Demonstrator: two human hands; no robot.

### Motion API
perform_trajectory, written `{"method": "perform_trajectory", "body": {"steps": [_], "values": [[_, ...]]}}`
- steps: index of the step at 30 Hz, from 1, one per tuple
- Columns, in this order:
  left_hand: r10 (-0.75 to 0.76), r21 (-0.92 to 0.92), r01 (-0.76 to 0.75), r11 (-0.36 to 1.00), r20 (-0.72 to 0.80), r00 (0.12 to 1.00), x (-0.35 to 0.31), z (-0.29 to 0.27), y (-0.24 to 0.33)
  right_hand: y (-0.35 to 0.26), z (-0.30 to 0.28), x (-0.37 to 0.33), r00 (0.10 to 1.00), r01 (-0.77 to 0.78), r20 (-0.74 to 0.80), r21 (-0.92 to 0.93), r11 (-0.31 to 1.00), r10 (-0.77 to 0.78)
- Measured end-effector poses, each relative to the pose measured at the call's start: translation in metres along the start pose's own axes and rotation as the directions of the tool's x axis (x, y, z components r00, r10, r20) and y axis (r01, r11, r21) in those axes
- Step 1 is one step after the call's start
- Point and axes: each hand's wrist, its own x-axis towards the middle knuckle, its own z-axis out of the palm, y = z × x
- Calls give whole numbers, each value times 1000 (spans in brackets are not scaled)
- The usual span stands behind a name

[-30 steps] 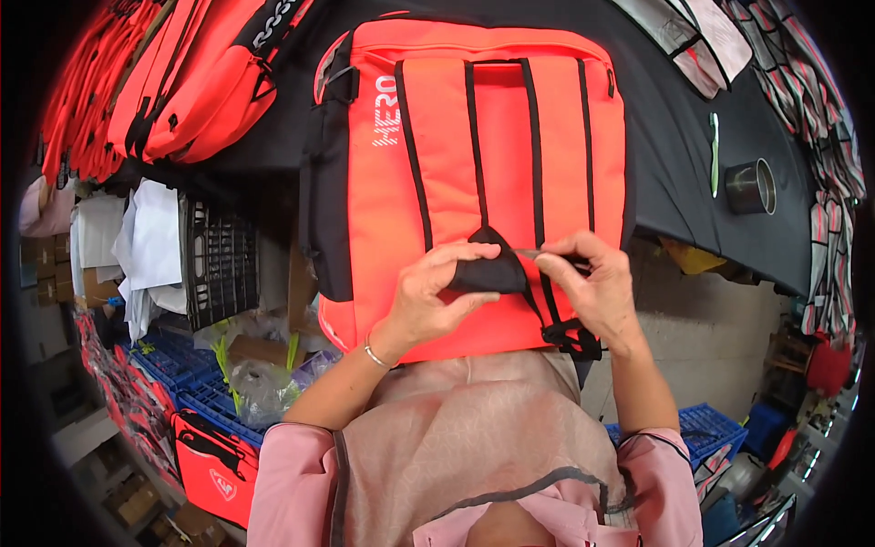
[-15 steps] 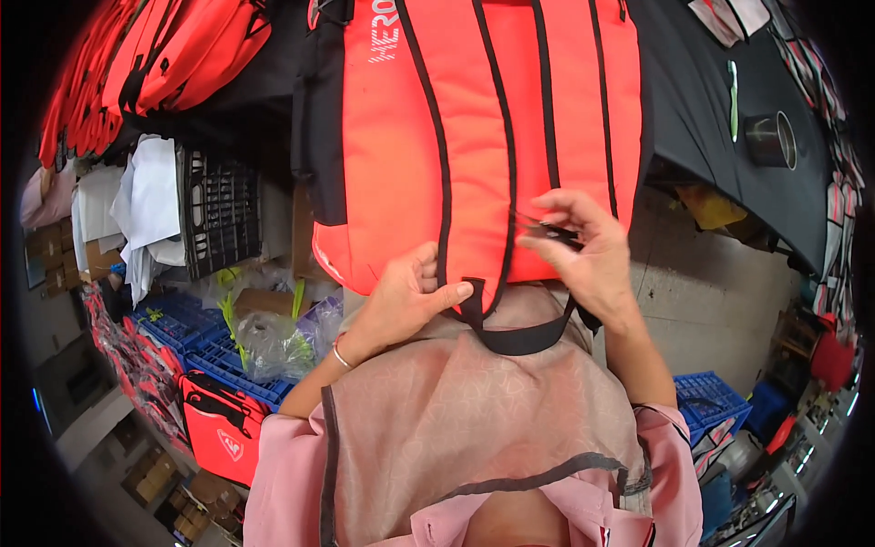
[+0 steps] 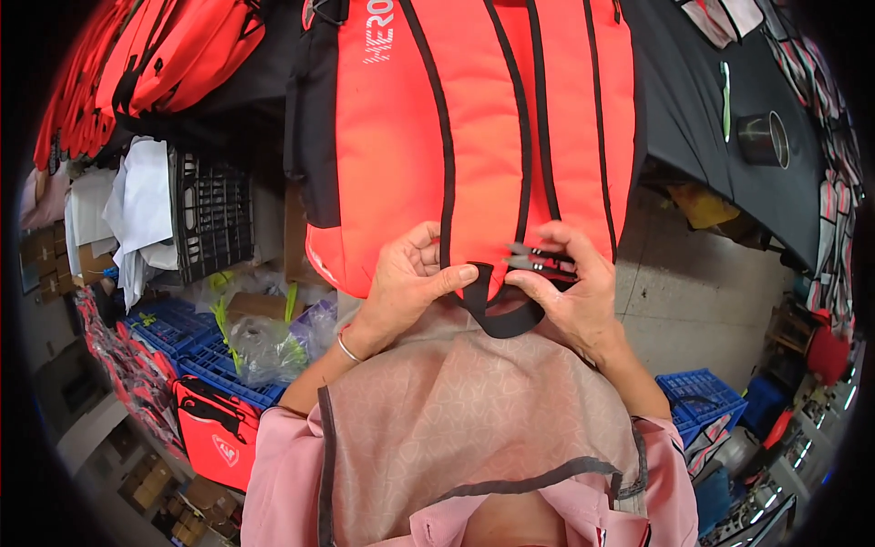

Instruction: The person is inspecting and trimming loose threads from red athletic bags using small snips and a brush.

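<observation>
A large bright red-orange backpack [image 3: 383,155] with black trim lies in front of me, its shoulder straps facing up. My left hand [image 3: 401,284] is closed on the lower end of one shoulder strap [image 3: 485,155], thumb on top beside the black webbing [image 3: 510,325], fingers partly hidden beneath. In my right hand [image 3: 588,292] is a pair of small black thread snips [image 3: 543,263], gripped between thumb and fingers. Its grey blades are slightly apart and point left, over the strap's edge close to the webbing.
A black-covered table [image 3: 679,109] on the right bears a metal cup [image 3: 764,139] and a toothbrush-like green-and-white tool [image 3: 725,100]. More red bags [image 3: 173,64] lie at far left, above a black crate [image 3: 214,214] with white sheets. Blue crates [image 3: 697,397] stand at both sides.
My right hand has moved down and slightly left, bringing the snips to the strap's lower end. The webbing loop has shifted up and is more bunched. My left hand keeps its hold.
</observation>
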Motion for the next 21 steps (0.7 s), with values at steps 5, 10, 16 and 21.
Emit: {"method": "perform_trajectory", "body": {"steps": [5, 10, 16, 21], "values": [[141, 145, -139, 980, -1, 990, 0, 3, 0, -12, -8, 17, 995, 69, -65, -50, 996, -73], [150, 127, -146, 981, -19, 989, 1, 3, 1, -20, -18, 21, 915, 396, 96, -392, 831, -391], [169, 163, -159, 974, -46, 985, 2, 8, -4, -27, -19, 20, 832, 519, 203, -614, 594, -516], [172, 201, -158, 967, -55, 984, 0, 9, 0, -27, -17, 24, 781, 583, 298, -663, 470, -548]]}}
